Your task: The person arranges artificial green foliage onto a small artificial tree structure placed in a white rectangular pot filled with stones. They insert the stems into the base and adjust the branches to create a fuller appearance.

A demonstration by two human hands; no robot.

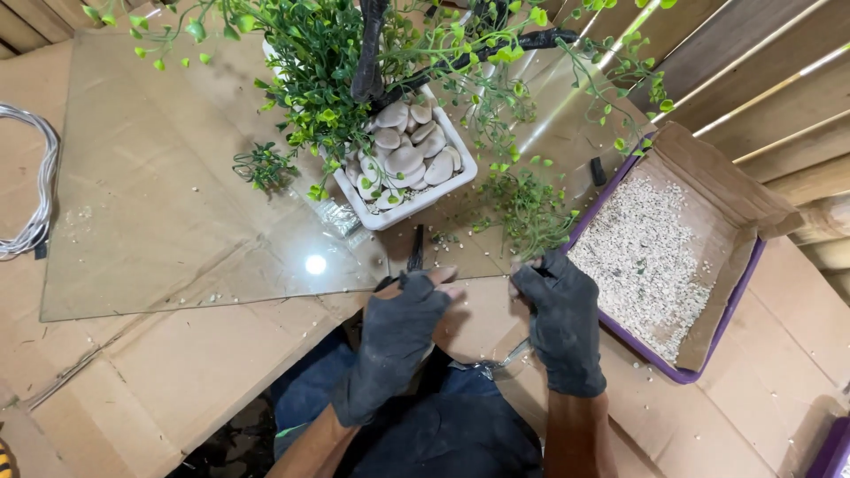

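Both my hands wear dark fingerless gloves and hover over the near edge of a glass sheet (177, 221) lying on cardboard. My left hand (398, 332) has its fingers curled together with nothing visible in them, just below a small dark tool (415, 248) on the glass. My right hand (562, 319) pinches its fingertips at the lower end of a loose green sprig (529, 212). Beyond them stands a white square pot (460, 173) filled with pale stones (403, 159), holding an artificial tree with a dark trunk (370, 53) and green foliage.
An open cardboard box with a purple rim (664, 363), lined with fine pale gravel (646, 257), sits right of my right hand. A coil of white wire (35, 177) lies at the far left. A metal tool tip (515, 354) shows under my right wrist. Wooden slats run behind.
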